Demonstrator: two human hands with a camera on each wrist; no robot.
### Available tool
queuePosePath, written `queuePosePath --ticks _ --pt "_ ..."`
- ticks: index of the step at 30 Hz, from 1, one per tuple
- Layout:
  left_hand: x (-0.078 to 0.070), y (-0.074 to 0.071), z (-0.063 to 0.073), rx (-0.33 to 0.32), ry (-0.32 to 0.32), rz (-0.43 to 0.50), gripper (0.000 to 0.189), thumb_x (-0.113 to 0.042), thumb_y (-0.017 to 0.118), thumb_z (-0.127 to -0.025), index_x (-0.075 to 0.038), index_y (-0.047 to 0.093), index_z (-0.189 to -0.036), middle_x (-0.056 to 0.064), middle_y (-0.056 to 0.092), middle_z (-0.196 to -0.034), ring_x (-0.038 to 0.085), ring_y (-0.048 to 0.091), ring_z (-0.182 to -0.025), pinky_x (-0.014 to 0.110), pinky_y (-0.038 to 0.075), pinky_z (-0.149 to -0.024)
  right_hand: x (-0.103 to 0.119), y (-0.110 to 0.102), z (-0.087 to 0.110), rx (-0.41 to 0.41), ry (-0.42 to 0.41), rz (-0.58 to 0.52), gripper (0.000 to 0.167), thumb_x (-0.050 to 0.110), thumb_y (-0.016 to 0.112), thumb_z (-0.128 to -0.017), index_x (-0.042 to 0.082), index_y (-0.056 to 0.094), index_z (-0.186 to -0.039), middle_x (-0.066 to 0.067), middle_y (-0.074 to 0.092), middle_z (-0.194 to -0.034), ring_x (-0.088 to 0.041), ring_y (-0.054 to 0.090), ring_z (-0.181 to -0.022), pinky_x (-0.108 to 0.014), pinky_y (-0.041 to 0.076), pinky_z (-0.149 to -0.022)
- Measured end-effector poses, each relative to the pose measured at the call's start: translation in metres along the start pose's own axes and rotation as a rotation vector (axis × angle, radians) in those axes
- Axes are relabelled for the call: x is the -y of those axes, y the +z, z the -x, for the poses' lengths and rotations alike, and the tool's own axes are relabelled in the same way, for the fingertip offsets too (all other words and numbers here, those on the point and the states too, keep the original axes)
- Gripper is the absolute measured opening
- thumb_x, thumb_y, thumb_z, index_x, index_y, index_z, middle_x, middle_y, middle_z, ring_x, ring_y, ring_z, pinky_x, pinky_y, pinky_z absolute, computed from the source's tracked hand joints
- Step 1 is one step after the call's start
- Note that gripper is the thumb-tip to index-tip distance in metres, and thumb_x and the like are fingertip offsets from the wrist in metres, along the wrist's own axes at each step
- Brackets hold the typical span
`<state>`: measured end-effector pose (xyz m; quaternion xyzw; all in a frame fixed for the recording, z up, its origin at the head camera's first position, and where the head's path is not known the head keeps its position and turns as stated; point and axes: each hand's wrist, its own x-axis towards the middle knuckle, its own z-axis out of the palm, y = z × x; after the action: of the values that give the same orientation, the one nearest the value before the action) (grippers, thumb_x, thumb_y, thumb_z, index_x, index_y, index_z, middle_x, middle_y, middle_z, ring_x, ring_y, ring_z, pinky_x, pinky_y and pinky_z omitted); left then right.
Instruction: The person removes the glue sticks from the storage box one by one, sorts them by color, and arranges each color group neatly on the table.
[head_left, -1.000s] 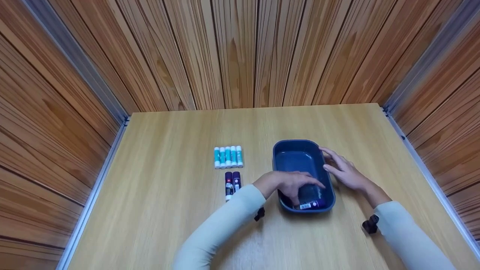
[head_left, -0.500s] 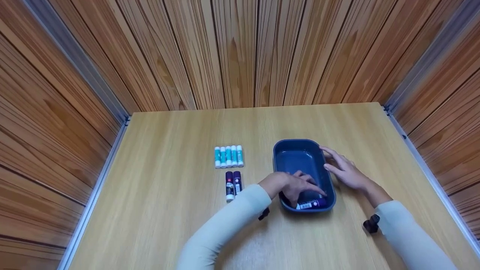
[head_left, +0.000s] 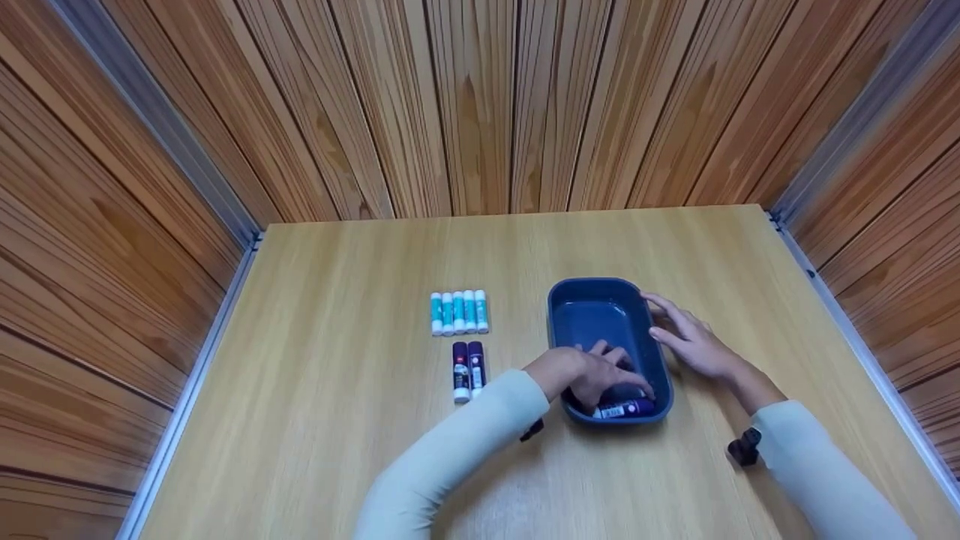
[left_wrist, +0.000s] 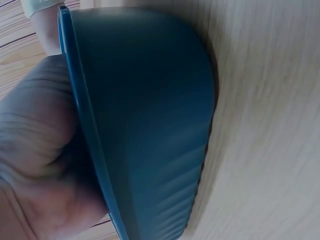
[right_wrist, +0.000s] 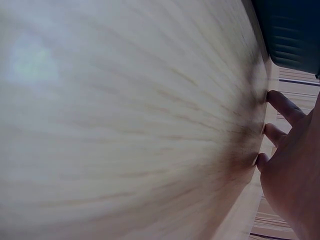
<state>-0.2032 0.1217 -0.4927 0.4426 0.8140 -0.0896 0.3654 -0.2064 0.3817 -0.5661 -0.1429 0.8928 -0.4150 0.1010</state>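
My left hand (head_left: 600, 375) reaches over the left wall of a dark blue plastic bin (head_left: 596, 286). Inside, at the near end, lies a purple glue stick (head_left: 626, 409) with a white end. The thumb is at its left end and the index finger curves down to its right end, pinching it lengthwise. In the left wrist view, the bin's outer wall (left_wrist: 145, 110) hides those fingertips. My right hand (head_left: 694, 345) rests against the bin's right side with fingers extended. The right wrist view shows several of its fingertips down at the table beside the bin (right_wrist: 290, 40).
Left of the bin, several white-and-teal glue sticks (head_left: 459, 312) lie in a row. Two purple glue sticks (head_left: 460, 371) lie nearer, partly behind the left sleeve (head_left: 465, 442). Wood-panelled walls (head_left: 480, 112) enclose the wooden table (head_left: 315, 390) at the back and sides.
My left hand has shifted slightly right and deeper into the bin, its index finger coming down to the right end of the purple glue stick. The right hand has stayed put.
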Motion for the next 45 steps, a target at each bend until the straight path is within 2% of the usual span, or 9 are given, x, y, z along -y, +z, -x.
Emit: queuePosePath --ticks 4,10,16,20,26,37,45 --pt "0.003 -0.004 0.001 -0.006 -0.009 0.055 0.092 -0.036 0.082 -0.105 -0.07 0.021 -0.165 -0.012 0.013 -0.186 0.023 0.019 -0.172 0.054 0.036 -0.14 0.0 0.001 -0.001 0.012 0.006 -0.012 0.069 0.029 0.054 -0.12 0.026 0.021 -0.181 -0.033 0.045 -0.173 -0.063 0.033 -0.162 -0.095 0.013 -0.122" --pt "0.016 -0.007 0.002 -0.043 0.031 0.222 0.091 -0.038 0.086 -0.101 -0.059 0.026 -0.166 -0.012 0.02 -0.188 0.026 0.016 -0.177 0.058 0.03 -0.143 0.001 0.0 0.0 0.012 0.016 0.004 0.069 0.032 0.053 -0.12 0.028 0.021 -0.181 -0.033 0.043 -0.175 -0.062 0.031 -0.164 -0.095 0.015 -0.122" --pt "0.027 -0.005 0.002 -0.132 0.08 0.432 0.089 -0.037 0.089 -0.098 -0.041 0.032 -0.166 -0.007 0.041 -0.178 0.019 0.039 -0.164 0.045 0.037 -0.14 0.002 -0.001 0.0 0.005 0.016 0.025 0.068 0.033 0.053 -0.12 0.029 0.022 -0.18 -0.033 0.042 -0.176 -0.063 0.028 -0.164 -0.095 0.013 -0.122" --pt "0.033 -0.003 0.003 -0.18 0.112 0.521 0.091 -0.036 0.091 -0.096 -0.036 0.032 -0.166 -0.005 0.043 -0.176 0.016 0.045 -0.16 0.04 0.039 -0.139 0.001 -0.001 0.0 0.006 0.013 0.025 0.068 0.032 0.052 -0.12 0.028 0.022 -0.18 -0.034 0.042 -0.175 -0.063 0.028 -0.164 -0.094 0.01 -0.122" --pt "0.034 -0.001 0.004 -0.191 0.126 0.542 0.094 -0.04 0.093 -0.093 -0.036 0.033 -0.165 -0.006 0.041 -0.176 0.015 0.042 -0.161 0.041 0.038 -0.14 0.001 0.0 0.001 0.004 0.027 0.034 0.067 0.035 0.051 -0.12 0.027 0.022 -0.18 -0.034 0.043 -0.175 -0.062 0.028 -0.164 -0.091 0.006 -0.124" --pt "0.031 0.0 0.008 -0.203 0.096 0.552 0.093 -0.044 0.094 -0.092 -0.041 0.036 -0.164 -0.009 0.042 -0.176 0.016 0.042 -0.162 0.046 0.041 -0.138 0.0 0.0 0.002 0.009 0.016 0.019 0.068 0.034 0.052 -0.12 0.027 0.021 -0.18 -0.032 0.042 -0.176 -0.062 0.027 -0.165 -0.092 0.006 -0.123" --pt "0.038 -0.005 0.017 -0.248 0.118 0.595 0.092 -0.041 0.095 -0.091 -0.038 0.038 -0.163 -0.006 0.044 -0.175 0.017 0.044 -0.16 0.045 0.044 -0.136 -0.001 0.0 0.001 0.012 0.011 0.0 0.068 0.034 0.052 -0.12 0.029 0.02 -0.18 -0.032 0.041 -0.177 -0.061 0.026 -0.165 -0.093 0.005 -0.123"
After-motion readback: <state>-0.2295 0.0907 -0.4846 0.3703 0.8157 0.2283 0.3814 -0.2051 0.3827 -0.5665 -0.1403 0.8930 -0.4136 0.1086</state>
